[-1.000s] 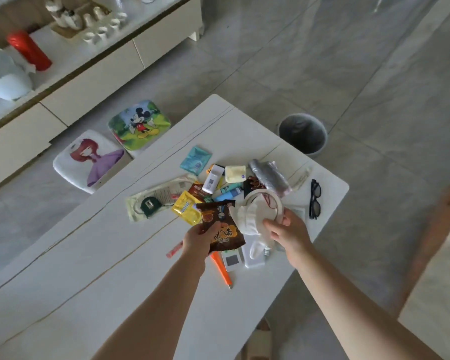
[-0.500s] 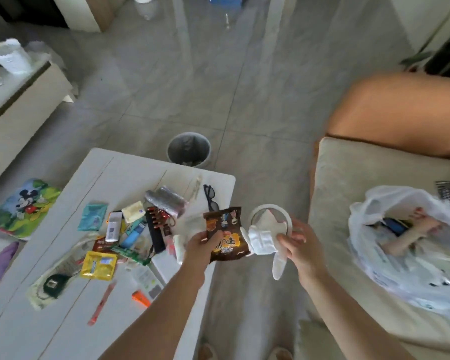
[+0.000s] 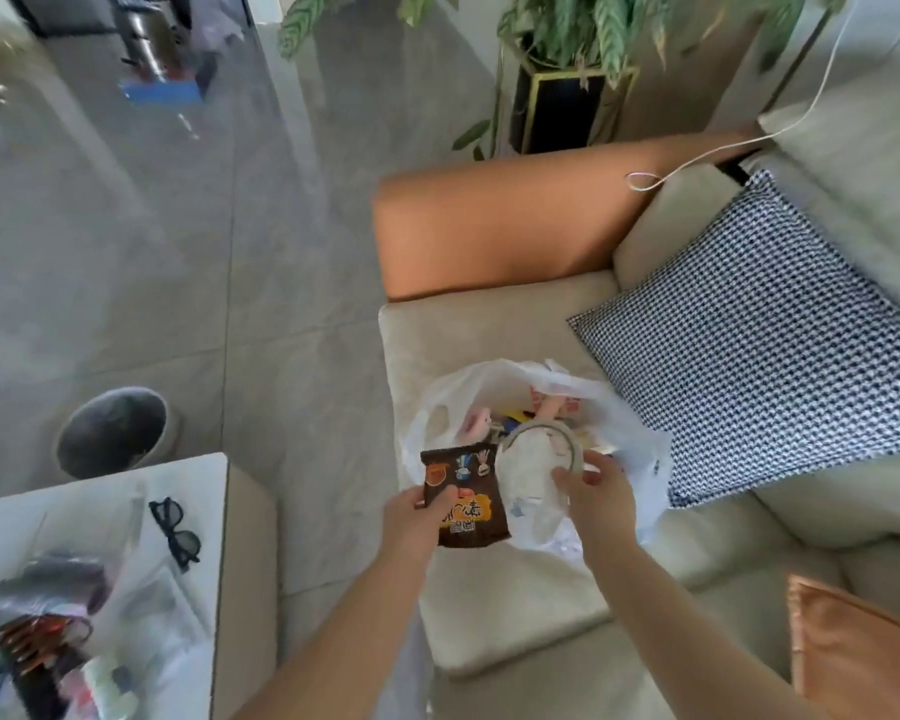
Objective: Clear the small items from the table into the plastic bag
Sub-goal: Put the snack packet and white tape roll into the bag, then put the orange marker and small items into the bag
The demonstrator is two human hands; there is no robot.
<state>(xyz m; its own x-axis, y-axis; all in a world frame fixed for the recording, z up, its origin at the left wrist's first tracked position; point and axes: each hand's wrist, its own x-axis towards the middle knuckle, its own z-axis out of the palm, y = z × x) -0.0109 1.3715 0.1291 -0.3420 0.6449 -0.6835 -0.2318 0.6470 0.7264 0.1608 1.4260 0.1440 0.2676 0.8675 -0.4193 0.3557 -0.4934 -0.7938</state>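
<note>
Over the beige sofa (image 3: pixel 515 610), grey tiled floor (image 3: pixel 152 252) alongside: left hand (image 3: pixel 415 523) clamped on snack packet (image 3: pixel 463 496), right hand (image 3: pixel 599 495) gripping white ring (image 3: pixel 541 433) above plastic bag (image 3: pixel 640 459).

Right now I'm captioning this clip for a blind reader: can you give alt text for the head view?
Two bare hands reach over an open plastic bag on a beige sofa: the left hand holds a brown snack packet, the right hand a white headband. Glasses lie on the table at left.
</note>
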